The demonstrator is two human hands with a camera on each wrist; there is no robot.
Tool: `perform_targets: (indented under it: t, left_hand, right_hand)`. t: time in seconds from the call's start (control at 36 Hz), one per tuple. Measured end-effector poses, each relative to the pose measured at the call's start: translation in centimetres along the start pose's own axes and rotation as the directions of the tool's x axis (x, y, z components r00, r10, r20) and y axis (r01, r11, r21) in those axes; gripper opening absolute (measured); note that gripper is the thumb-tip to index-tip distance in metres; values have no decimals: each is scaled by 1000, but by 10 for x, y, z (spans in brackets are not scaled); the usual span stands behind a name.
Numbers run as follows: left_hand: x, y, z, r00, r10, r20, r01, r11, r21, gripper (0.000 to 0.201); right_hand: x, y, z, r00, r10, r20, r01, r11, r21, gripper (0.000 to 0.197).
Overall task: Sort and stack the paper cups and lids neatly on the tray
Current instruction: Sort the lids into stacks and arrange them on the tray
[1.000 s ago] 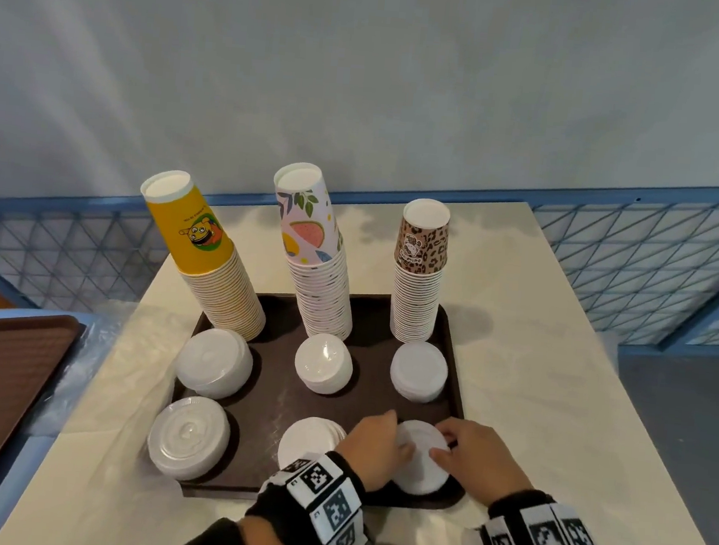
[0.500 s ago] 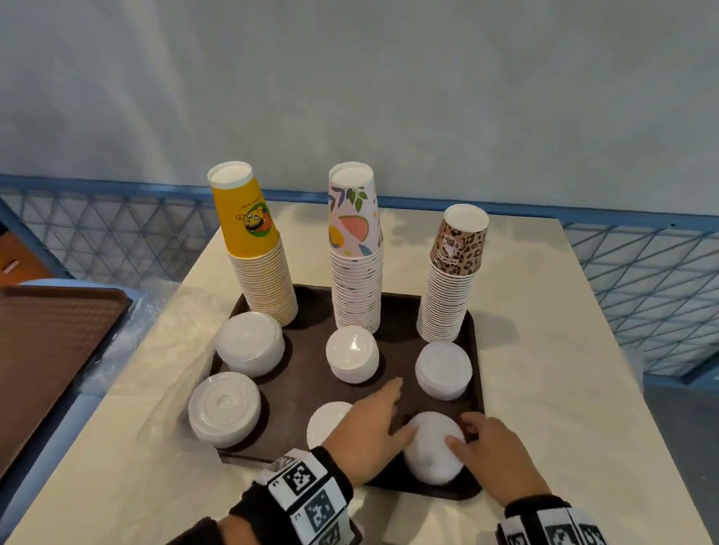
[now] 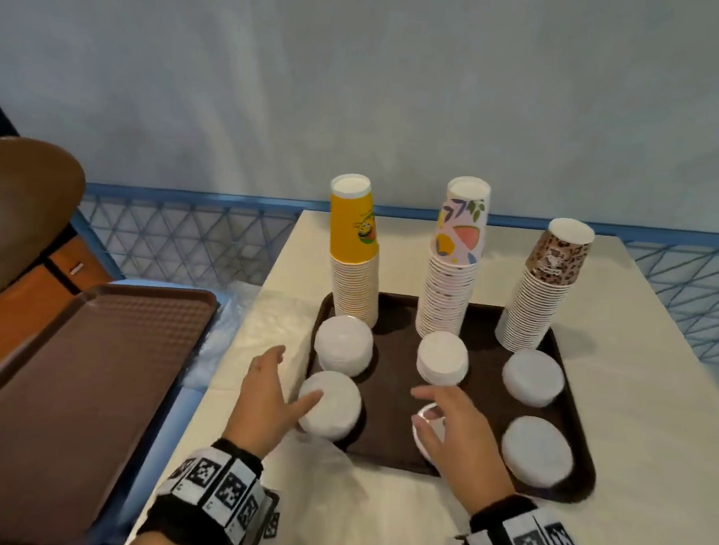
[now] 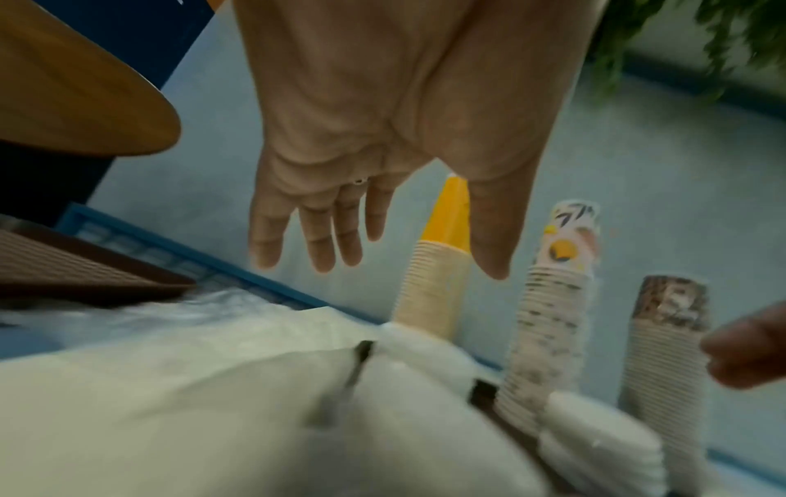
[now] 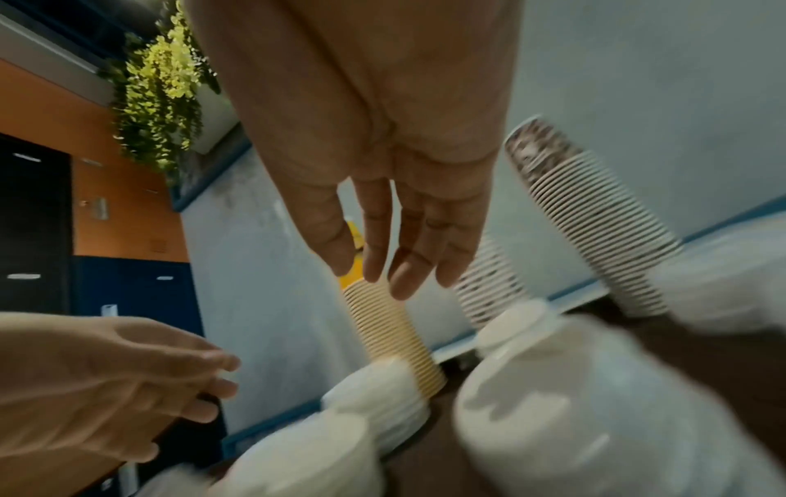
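A dark brown tray [image 3: 389, 405] holds three upside-down cup stacks at its back: yellow [image 3: 353, 245], floral [image 3: 455, 254] and leopard-print [image 3: 543, 284]. Several white lid stacks stand in front of them, one at the front left [image 3: 330, 406], one at the front right [image 3: 535, 450]. My left hand [image 3: 292, 379] is open with spread fingers at the tray's left edge, its thumb over the front-left lids. My right hand [image 3: 428, 408] hovers open above the front-middle lids [image 3: 425, 415], hiding most of them. Both wrist views show straight fingers [image 4: 323, 242] [image 5: 383, 255] holding nothing.
A second, ribbed brown tray [image 3: 70, 377] lies on a lower surface to the left. Crumpled clear plastic [image 3: 257, 324] lies on the cream table [image 3: 640, 427] beside the tray. A blue mesh railing [image 3: 187, 235] runs behind, and a round wooden top [image 3: 15, 207] is at far left.
Both hands have let go of the front-right lid stack and moved left. The left hand now reaches the front-left stack, the right hovers over the front-middle one. The head view has turned left.
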State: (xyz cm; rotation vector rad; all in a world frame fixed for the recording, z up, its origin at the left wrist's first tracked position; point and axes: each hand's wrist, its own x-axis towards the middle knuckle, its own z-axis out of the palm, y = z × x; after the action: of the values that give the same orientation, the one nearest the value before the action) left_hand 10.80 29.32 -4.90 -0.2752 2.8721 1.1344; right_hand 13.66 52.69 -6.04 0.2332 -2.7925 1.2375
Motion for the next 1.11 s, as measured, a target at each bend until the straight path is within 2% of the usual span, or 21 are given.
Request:
perform_targets:
  t: [0.11, 0.17, 0.22, 0.28, 0.33, 0.36, 0.42, 0.44, 0.56, 0.64, 0.75, 0.83, 0.92, 1.0, 1.06, 1.11]
  left_hand:
    - [3, -46, -11, 975, -139, 176, 109, 979, 171, 107]
    - [3, -62, -9, 942, -170, 290, 109, 971, 213, 115]
    - [3, -72, -8, 913, -174, 368, 85, 966, 245, 112]
    - [4, -78, -11, 899, -182, 398, 75, 960, 270, 91]
    - [5, -82, -17, 910, -131, 394, 12, 957, 291, 35]
    - [6, -86, -21, 916, -95, 389, -26, 956, 293, 14]
    - [10, -98, -25, 933, -26, 359, -85, 954, 289, 36]
    - [12, -101, -29, 930, -22, 367, -81, 962, 262, 38]
    - [11, -113, -45, 918, 6, 396, -99, 972, 215, 33]
    - [10, -120, -53, 911, 36, 410, -116, 978, 172, 36]
    - [7, -123, -60, 919, 89, 383, -165, 972, 170, 40]
    - [6, -123, -66, 912, 130, 390, -203, 967, 151, 40]
    - [5, -120, -76, 909, 194, 369, -256, 959, 125, 41]
    - [1, -117, -89, 903, 251, 348, -311, 942, 126, 41]
    - [-2, -117, -100, 903, 276, 328, -329, 937, 116, 42]
    - [-3, -117, -112, 901, 304, 309, -350, 930, 108, 42]
  right_hand:
    - [-4, -27, 55, 986, 53, 155, -46, 997, -54, 27]
    - [-5, -34, 79, 971, 131, 201, -105, 985, -134, 28]
    - [-6, -36, 98, 950, 218, 225, -172, 963, -205, 30]
    - [-9, -35, 113, 933, 275, 232, -211, 940, -267, 31]
    - [-10, -33, 123, 930, 308, 202, -239, 922, -306, 32]
    - [-9, -32, 127, 929, 322, 182, -254, 913, -319, 32]
    - [-5, -33, 133, 926, 342, 157, -274, 899, -342, 30]
    - [-3, -34, 134, 925, 351, 148, -281, 891, -356, 28]
    - [2, -41, 137, 918, 381, 113, -309, 863, -400, 18]
    - [2, -44, 139, 913, 393, 110, -311, 844, -438, 17]
    - [0, -47, 140, 910, 399, 112, -307, 830, -465, 20]
    - [-1, -48, 140, 910, 398, 120, -300, 828, -474, 14]
    - [-1, -48, 140, 911, 395, 120, -300, 833, -466, 20]
    - [0, -49, 138, 915, 388, 106, -299, 832, -468, 6]
    - [-1, -48, 139, 917, 385, 99, -302, 836, -458, 12]
    - [0, -48, 140, 922, 374, 97, -294, 843, -450, 6]
